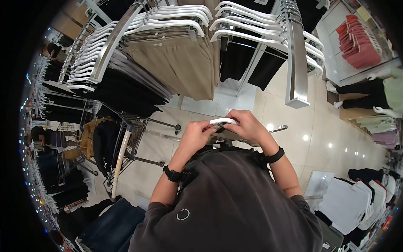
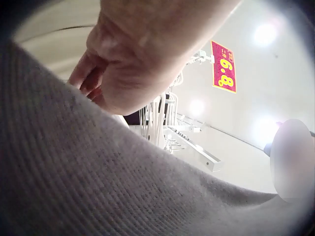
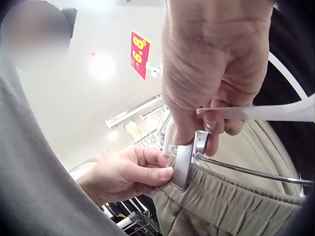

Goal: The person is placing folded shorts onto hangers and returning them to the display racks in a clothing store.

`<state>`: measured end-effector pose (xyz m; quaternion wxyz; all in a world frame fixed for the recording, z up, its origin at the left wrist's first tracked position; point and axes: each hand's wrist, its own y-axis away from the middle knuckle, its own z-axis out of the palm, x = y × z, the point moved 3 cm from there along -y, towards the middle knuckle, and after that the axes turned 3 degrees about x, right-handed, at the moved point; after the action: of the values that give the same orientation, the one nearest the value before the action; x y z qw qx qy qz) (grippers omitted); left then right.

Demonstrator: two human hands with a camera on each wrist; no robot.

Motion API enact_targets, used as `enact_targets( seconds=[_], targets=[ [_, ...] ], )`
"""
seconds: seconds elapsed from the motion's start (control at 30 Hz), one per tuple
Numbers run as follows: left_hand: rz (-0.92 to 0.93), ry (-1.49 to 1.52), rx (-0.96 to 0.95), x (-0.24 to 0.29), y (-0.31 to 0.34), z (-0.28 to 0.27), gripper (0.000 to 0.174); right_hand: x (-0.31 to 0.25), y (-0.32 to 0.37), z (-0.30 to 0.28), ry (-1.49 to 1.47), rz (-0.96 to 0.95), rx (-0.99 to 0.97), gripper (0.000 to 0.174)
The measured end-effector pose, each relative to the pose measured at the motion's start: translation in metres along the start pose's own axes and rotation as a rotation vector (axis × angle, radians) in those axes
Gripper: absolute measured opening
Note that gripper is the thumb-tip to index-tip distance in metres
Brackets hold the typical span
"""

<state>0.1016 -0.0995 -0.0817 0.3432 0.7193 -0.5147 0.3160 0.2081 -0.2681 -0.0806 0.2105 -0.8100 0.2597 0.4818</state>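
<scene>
Left fingers pinch the beige waistband beside the metal clip that right fingers pinch.

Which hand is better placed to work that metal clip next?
Probably the right hand: its thumb and fingers are already at the clip, while the left hand holds the waistband beside it.

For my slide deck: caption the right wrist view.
Right hand pinches a metal clip; left hand holds the gathered beige waistband.
</scene>
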Motion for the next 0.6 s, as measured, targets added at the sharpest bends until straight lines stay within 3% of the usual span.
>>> enact_targets(
  seconds=[0.17, 0.37, 0.47, 0.6],
  targets=[
    [-0.023, 0.146, 0.035, -0.015, -0.004, 0.009, 0.016, 0.0, -0.002, -0.001, -0.02, -0.02, 0.04, 0.024],
    [0.018, 0.295, -0.009, -0.017, -0.014, 0.001, 0.033, -0.017, -0.013, -0.014, -0.003, 0.0, 0.034, 0.028],
    [0.183, 0.373, 0.103, 0.001, -0.014, -0.014, 0.045, -0.03, -0.018, -0.018, 0.015, -0.027, 0.017, 0.029],
    [0.324, 0.194, 0.057, 0.018, -0.006, -0.023, 0.047, -0.039, -0.023, -0.012, 0.09, -0.197, 0.029, 0.027]
  ],
)
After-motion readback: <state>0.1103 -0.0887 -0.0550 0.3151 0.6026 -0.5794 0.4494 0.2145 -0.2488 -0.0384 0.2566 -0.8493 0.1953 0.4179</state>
